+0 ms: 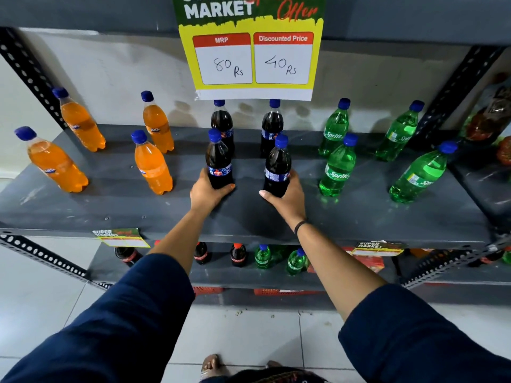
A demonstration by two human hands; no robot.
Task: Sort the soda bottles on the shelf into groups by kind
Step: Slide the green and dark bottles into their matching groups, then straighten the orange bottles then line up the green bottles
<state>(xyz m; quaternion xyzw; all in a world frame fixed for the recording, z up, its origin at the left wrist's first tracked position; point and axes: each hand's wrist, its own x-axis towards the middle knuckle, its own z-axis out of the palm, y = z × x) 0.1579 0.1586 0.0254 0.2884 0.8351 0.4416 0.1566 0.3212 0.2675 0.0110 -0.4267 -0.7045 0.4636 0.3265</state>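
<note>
Blue-capped soda bottles stand upright on the grey shelf. Several orange Fanta bottles occupy the left part, several dark cola bottles the middle, several green Sprite bottles the right. My left hand is wrapped around the base of the front left cola bottle. My right hand grips the lower part of the front right cola bottle. Two more cola bottles stand just behind them, near the back wall.
A yellow price sign hangs from the shelf above, over the back cola bottles. Perforated metal uprights frame both shelf ends. A lower shelf carries small cola and green bottles. Packaged goods sit at the far right.
</note>
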